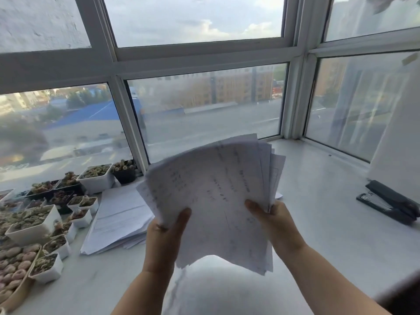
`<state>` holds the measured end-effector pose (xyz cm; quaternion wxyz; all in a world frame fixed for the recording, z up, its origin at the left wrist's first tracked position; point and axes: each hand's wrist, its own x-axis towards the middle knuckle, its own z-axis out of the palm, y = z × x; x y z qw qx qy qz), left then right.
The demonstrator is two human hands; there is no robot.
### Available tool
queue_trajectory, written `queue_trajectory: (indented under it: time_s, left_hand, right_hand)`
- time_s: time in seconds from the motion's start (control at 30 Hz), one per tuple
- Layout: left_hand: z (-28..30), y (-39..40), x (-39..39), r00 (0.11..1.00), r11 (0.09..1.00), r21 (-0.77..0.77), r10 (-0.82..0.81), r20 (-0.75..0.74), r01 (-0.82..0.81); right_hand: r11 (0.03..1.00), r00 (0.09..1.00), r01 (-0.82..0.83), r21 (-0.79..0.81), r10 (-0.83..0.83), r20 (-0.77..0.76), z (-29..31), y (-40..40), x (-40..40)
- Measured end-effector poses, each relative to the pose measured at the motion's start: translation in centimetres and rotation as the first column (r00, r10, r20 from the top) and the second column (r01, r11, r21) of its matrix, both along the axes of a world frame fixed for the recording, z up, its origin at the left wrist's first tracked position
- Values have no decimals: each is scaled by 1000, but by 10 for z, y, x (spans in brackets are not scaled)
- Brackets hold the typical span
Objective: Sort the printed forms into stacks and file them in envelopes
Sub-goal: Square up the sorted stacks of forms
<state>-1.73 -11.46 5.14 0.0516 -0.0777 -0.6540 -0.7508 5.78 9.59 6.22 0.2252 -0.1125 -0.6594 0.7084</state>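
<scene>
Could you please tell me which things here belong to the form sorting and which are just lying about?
Belongs to the job:
- fanned sheaf of white printed forms, held by left hand and right hand
- flat white paper stack

Lying about:
- black stapler
- white succulent pots

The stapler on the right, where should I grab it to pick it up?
Take the black stapler across its long body near the middle, coming down from above with a grip on both narrow sides. It lies flat on the white sill, alone, long and slim, so the sides are free and the middle should balance best.
</scene>
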Motion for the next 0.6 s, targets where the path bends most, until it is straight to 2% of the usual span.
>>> queue_trajectory:
  time_s: [0.1, 0.17, 0.27, 0.43, 0.5, 0.6]
  left_hand:
    - [-4, -6, -1, 995, 992, 80, -95, -14, 96]
    - [-22, -8, 4, 994, 994, -3, -106, 39, 106]
    - [-41, -1, 7, 993, 988, -124, -87, 80, 96]
    - [-25, 4, -1, 993, 991, -72, -114, 29, 115]
    - [-31, 2, 2, 988, 987, -80, -134, 72, 139]
    - [-54, 6, 11, 985, 937, -310, -126, 122, 158]
  right_hand:
    - [998, 998, -59, 27, 59, 0, -6, 4, 9]
    - [998, 996, -60, 11, 59, 65, -30, 4, 15]
    - [999, 994, 30, 29, -33, 108, -52, -5, 15]
    - [992, 997, 37, 120, -46, 69, -32, -3, 7]
    - [993, 992, 52, 108, -64, 108, -42, 1, 11]
    - [994, 964, 44, 97, -68, 256, -67, -6, 18]
